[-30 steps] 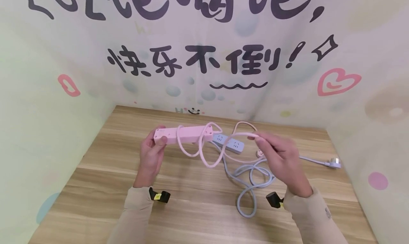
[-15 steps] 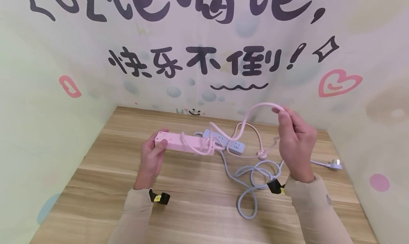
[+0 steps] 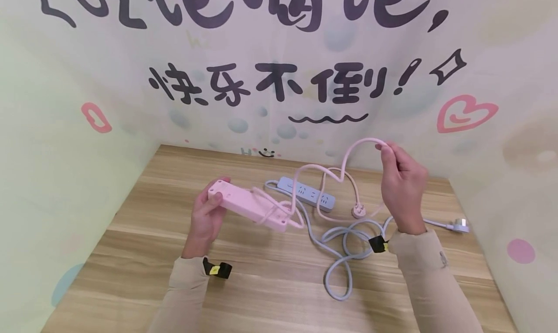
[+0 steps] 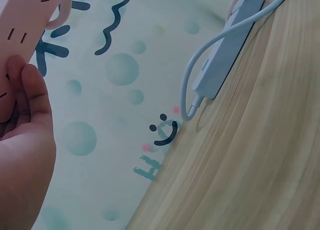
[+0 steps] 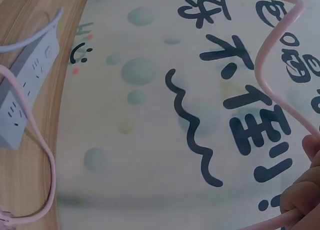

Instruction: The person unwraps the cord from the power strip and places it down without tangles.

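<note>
My left hand [image 3: 207, 217] grips one end of a pink power strip [image 3: 244, 200], held above the table and tilted with its far end lower. In the left wrist view the strip's slotted socket face [image 4: 22, 20] shows above the curled fingers. The right hand [image 3: 403, 183], raised at the right, pinches the pink cord [image 3: 314, 167]. That cord runs in a wavy line back to the strip, where loops of it lie around the lower end. Its pink plug [image 3: 359, 211] rests on the table. In the right wrist view the cord [image 5: 265, 55] passes through the curled fingers.
Behind the pink strip a blue-grey power strip [image 3: 307, 193] lies on the wooden table [image 3: 270, 284]. Its cord [image 3: 337, 263] is coiled loosely in front, ending in a plug [image 3: 459, 225] near the right edge. A printed fabric backdrop [image 3: 226, 125] rises behind the table.
My right hand has moved right and up, drawing the pink cord out from the strip. The strip's far end has dipped in my left hand, uncovering more of the blue-grey strip.
</note>
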Demonstrator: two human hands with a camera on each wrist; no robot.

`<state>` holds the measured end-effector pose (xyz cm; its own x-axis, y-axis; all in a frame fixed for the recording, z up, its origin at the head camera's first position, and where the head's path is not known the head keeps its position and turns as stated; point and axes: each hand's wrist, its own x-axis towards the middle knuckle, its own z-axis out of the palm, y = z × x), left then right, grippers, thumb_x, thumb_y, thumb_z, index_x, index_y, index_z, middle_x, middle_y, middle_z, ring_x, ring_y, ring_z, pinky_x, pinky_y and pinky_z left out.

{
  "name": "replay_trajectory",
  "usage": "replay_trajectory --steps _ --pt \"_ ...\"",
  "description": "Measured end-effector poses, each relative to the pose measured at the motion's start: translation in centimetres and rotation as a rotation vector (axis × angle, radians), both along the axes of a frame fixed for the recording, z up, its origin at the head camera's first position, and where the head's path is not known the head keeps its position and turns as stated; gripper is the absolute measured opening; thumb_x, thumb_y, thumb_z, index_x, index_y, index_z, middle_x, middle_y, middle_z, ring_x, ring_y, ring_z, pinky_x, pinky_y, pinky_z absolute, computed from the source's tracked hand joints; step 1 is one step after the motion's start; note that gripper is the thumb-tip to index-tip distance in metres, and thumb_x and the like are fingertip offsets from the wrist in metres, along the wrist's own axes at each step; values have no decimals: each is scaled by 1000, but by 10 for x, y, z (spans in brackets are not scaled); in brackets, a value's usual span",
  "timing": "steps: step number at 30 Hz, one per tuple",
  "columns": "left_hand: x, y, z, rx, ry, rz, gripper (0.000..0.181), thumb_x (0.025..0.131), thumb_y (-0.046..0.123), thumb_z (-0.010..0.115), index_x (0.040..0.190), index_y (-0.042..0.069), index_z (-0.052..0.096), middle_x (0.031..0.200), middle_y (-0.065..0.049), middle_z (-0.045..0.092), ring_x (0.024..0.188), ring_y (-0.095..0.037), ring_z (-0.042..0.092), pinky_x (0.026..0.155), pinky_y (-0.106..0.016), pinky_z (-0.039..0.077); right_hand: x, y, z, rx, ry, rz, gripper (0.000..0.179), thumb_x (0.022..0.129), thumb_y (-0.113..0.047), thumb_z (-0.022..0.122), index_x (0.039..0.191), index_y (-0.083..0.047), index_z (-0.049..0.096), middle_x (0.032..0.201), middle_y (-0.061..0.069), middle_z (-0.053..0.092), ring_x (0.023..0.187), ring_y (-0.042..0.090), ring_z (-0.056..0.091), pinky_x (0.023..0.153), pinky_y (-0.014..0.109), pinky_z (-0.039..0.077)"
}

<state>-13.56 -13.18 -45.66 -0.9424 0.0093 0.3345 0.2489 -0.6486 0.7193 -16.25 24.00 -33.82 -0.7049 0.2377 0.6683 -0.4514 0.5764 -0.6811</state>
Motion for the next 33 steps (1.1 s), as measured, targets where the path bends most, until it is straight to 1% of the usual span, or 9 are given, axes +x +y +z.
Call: replay_trajectory --steps 5,10,14,18,22,27,30,31,33 --pt "1 0 1 34 -38 -25 33 101 1 44 118 9 71 116 3 70 103 -10 63 92 -23 53 -12 11 -16 20 -48 -22 21 102 -15 62 107 -3 79 60 -11 39 50 1 28 48 18 21" --pt "0 0 3 62 -55 -23 28 101 4 49 117 9 71 116 2 69 103 -11 63 93 -23 53 -18 16 -31 44 -92 -21 23 103 -14 60 105 0 78 57 -9 40 49 -3 27 46 16 21" --pt "-1 2 2 64 -46 -16 26 101 4 51 118 8 71 113 2 69 102 -10 63 93 -23 52 -26 26 -50 80 -137 4 25 103 -17 60 105 -1 79 57 -1 46 48 0 30 45 17 23" --pt "-3 3 -1 73 -26 -9 24 102 5 53 119 6 70 112 2 69 101 -10 63 93 -22 52 -29 33 -62 145 -204 14 25 103 -17 60 105 0 79 61 8 55 48 -1 31 46 17 26" --pt "-5 3 -3 88 -10 -1 23 102 4 53 120 2 67 112 1 68 100 -10 63 92 -20 53 -28 42 -65 248 -310 38 28 104 -22 59 107 -2 78 64 13 60 47 1 33 48 20 30" --pt "-5 4 -3 102 -7 20 23 102 4 55 122 0 66 113 0 67 101 -10 63 94 -20 54 -28 50 -70 412 -501 148 33 106 -25 54 113 -1 76 72 14 64 52 9 38 56 27 37" --pt "-5 4 -1 98 -20 56 22 102 4 56 121 1 66 112 -1 66 100 -10 62 94 -20 53 -28 52 -76 487 -617 232 35 108 -24 51 116 0 75 93 18 75 60 17 50 65 33 44" --pt "-4 4 0 97 -27 69 22 101 4 56 121 1 66 112 -1 66 100 -10 62 95 -20 53 -27 53 -78 512 -653 256 34 108 -23 51 117 0 75 98 20 76 66 20 58 69 36 49" --pt "-4 4 1 91 -40 102 21 101 3 57 119 2 67 110 -1 65 99 -10 62 94 -20 52 -26 52 -83 562 -721 302 34 108 -22 49 117 -1 74 111 20 76 81 25 65 77 40 50"
